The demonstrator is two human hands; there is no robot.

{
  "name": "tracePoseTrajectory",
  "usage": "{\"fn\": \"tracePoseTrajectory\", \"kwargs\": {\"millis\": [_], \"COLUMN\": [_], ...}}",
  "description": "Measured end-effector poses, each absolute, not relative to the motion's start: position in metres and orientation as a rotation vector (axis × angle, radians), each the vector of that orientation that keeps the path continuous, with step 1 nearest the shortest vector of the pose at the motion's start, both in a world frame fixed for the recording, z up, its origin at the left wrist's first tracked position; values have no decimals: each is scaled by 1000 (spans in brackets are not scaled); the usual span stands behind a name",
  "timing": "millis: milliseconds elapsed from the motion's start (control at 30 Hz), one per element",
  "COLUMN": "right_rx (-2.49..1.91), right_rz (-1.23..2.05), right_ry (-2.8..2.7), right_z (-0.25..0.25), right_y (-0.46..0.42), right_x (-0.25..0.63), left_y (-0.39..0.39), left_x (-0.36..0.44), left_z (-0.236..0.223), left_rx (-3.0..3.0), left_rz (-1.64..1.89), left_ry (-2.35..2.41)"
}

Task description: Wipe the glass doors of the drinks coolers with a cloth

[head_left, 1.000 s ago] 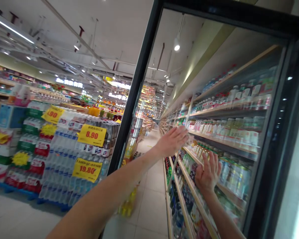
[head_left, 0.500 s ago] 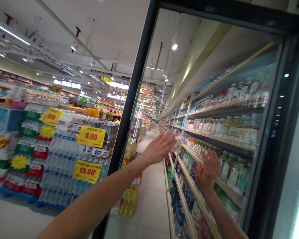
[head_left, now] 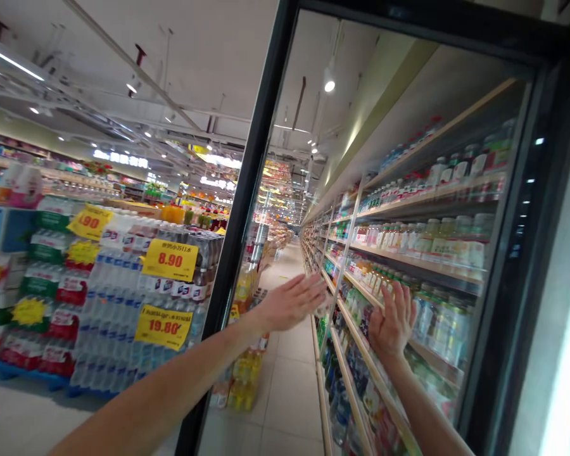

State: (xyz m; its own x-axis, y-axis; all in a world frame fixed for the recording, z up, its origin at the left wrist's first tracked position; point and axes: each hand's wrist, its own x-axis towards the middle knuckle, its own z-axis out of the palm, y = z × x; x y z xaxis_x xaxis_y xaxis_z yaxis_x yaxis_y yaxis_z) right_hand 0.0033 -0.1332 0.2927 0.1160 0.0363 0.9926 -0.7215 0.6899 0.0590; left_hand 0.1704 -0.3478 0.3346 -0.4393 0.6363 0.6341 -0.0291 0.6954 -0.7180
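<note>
A black-framed glass door (head_left: pixel 240 209) stands in front of me, with drink shelves and an aisle seen in its glass. My left hand (head_left: pixel 292 304) lies flat at the glass, fingers stretched out and close together. Beneath its fingertips is a small pale patch; I cannot tell if it is a thing or a reflection. To the right, my right hand (head_left: pixel 392 320) is raised with its palm towards the glass and its fingers extended. Nothing shows in it. Whether it touches the pane is unclear.
Packs of bottled water (head_left: pixel 109 316) are stacked on a blue pallet (head_left: pixel 28 373) at left, bearing yellow price signs (head_left: pixel 170 259). Long shelves of bottles (head_left: pixel 437 240) appear in the glass. A bright light strip (head_left: pixel 563 392) edges the right side.
My left hand has moved down and slightly left across the glass. My right hand has barely moved. The whole view has shifted a little.
</note>
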Motion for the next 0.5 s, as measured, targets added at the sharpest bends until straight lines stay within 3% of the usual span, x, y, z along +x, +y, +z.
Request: {"fn": "tracePoseTrajectory", "kwargs": {"millis": [167, 333, 500], "right_rx": [621, 621, 618], "right_rz": [610, 596, 596], "right_ry": [-1348, -1350, -1347], "right_z": [292, 292, 292], "right_y": [-133, -132, -132], "right_x": [0, -2, 0], "left_y": [-343, -315, -327], "left_x": [161, 144, 146], "left_z": [368, 339, 405], "left_rx": [9, -603, -103], "left_rz": [421, 886, 537], "left_ry": [-1688, -1864, -1749]}}
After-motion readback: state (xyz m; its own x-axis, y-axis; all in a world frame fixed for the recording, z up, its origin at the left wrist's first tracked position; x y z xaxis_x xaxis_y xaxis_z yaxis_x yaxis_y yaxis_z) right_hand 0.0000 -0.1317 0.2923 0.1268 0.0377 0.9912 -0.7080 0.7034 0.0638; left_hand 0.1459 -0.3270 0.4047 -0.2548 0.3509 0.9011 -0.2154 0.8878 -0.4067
